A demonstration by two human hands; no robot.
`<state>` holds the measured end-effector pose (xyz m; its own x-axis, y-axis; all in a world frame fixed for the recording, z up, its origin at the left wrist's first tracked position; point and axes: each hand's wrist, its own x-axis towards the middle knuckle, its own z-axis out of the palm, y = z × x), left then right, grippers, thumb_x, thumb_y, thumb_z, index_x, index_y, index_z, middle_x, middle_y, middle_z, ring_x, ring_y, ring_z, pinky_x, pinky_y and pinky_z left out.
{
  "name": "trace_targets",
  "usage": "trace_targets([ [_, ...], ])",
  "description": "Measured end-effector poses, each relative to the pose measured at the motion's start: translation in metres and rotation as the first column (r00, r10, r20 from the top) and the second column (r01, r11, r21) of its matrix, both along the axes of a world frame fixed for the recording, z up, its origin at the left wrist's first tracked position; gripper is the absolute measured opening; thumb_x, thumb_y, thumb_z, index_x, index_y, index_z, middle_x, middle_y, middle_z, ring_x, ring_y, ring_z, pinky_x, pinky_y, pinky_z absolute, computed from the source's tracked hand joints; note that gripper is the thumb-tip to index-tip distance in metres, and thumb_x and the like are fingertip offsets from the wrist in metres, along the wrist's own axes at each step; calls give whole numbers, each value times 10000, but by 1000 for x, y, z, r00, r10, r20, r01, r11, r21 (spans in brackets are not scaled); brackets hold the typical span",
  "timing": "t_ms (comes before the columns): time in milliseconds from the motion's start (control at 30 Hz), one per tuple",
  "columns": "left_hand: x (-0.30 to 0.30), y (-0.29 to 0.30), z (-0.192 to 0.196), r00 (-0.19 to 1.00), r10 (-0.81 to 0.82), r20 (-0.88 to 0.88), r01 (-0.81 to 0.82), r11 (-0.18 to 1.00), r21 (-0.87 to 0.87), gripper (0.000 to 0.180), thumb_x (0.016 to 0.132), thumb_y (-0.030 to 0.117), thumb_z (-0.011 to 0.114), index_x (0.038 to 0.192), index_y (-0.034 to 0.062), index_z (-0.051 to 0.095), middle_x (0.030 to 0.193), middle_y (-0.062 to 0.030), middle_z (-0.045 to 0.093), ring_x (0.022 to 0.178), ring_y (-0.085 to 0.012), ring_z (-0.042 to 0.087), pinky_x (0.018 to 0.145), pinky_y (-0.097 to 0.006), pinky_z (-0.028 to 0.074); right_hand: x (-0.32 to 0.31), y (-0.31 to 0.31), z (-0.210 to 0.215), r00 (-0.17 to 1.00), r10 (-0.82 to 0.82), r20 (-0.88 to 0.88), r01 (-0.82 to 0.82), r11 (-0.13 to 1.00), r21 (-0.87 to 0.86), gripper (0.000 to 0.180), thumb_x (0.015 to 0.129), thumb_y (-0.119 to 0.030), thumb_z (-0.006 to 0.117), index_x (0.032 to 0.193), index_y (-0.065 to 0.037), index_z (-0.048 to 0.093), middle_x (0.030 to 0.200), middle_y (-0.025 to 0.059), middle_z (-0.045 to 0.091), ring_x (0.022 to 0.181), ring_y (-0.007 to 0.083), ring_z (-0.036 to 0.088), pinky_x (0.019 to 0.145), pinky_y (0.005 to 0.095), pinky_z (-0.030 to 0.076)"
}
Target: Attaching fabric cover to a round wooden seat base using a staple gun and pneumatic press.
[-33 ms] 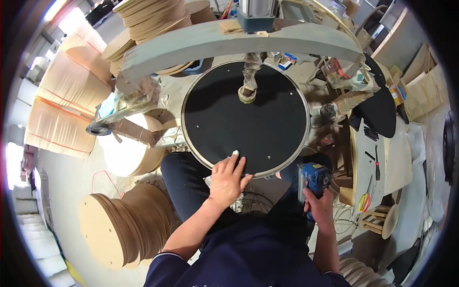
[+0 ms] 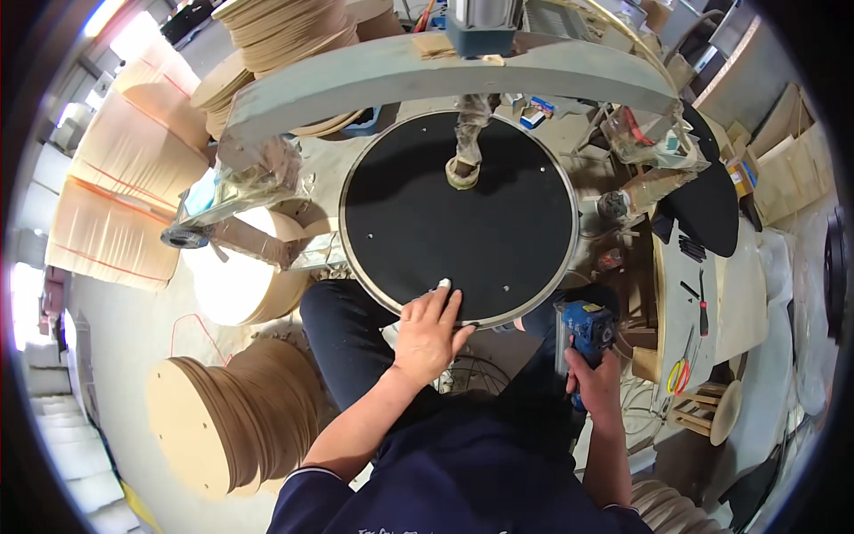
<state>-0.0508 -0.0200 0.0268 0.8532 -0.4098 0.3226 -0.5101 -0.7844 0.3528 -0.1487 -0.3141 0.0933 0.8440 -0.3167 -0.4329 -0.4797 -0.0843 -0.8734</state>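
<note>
A round black disc (image 2: 418, 231) with a pale metal rim lies in front of me, with several small bright fasteners spaced around its face. My left hand (image 2: 424, 343) rests on its near edge, fingers spread over the black surface and the thumb by the rim. One fingertip has a white covering. At the right, beside the disc, my right hand (image 2: 594, 383) is wrapped round the grip of a blue pistol-grip power tool (image 2: 589, 327). The tool's tip points away from me, apart from the disc. A plastic-wrapped post (image 2: 466, 142) comes down onto the disc's upper middle.
A curved grey beam (image 2: 463, 71) spans above the disc's far side. Plastic-wrapped arms flank it. Stacked wooden discs (image 2: 191, 427) lie at the lower left. On the right bench are scissors (image 2: 680, 369), a screwdriver (image 2: 703, 311) and black strips (image 2: 691, 249).
The black disc has turned slightly counterclockwise, its near edge shifting right. My left hand has moved a little to the right with it. My right hand and the blue power tool stay put.
</note>
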Motion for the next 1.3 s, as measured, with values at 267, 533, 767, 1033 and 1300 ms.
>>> trace_targets([
  [267, 11, 44, 5, 984, -175, 45, 180, 971, -158, 544, 845, 38, 738, 1384, 44, 671, 1394, -129, 658, 1324, -325, 610, 1194, -542, 408, -7, 5, 5, 999, 34, 6, -34, 999, -27, 242, 981, -181, 795, 1124, -8, 703, 730, 25, 658, 525, 90, 591, 512, 256, 470],
  [533, 27, 87, -10, 992, -55, 114, 68, 991, -115, 476, 778, -60, 671, 1243, 35, 707, 1260, -125, 678, 1236, -348, 638, 1143, -539, 444, -8, 10, 9, 999, 17, 46, -16, 1000, -21, 243, 967, -191, 805, 1087, -5, 704, 738, 22, 660, 538, 92, 594, 513, 255, 467],
  [767, 14, 60, -12, 987, -142, 76, 153, 971, -184, 358, 833, 38, 806, 1187, 48, 748, 1194, -107, 709, 1138, -320, 679, 1006, -460, 539, -10, 11, 9, 1000, 23, -13, -24, 1000, -13, 230, 962, -189, 818, 1046, -10, 701, 753, 22, 667, 543, 91, 597, 513, 262, 470],
  [1033, -3, 20, -19, 994, -64, 92, 83, 971, -223, 377, 822, 124, 878, 1178, 67, 769, 1176, -77, 729, 1094, -279, 684, 942, -415, 541, -13, 9, 8, 999, 21, 32, -20, 999, -34, 229, 985, -181, 787, 1116, -9, 712, 733, 18, 661, 530, 89, 602, 507, 260, 486],
  [1300, 3, 7, -2, 999, -5, -41, -7, 955, -297, 457, 832, 57, 848, 1269, 3, 726, 1212, -138, 717, 1115, -344, 675, 987, -431, 572, -15, 5, 9, 999, 40, 27, -40, 999, -8, 264, 984, -207, 779, 1142, -9, 705, 716, 9, 646, 529, 79, 586, 522, 251, 469],
])
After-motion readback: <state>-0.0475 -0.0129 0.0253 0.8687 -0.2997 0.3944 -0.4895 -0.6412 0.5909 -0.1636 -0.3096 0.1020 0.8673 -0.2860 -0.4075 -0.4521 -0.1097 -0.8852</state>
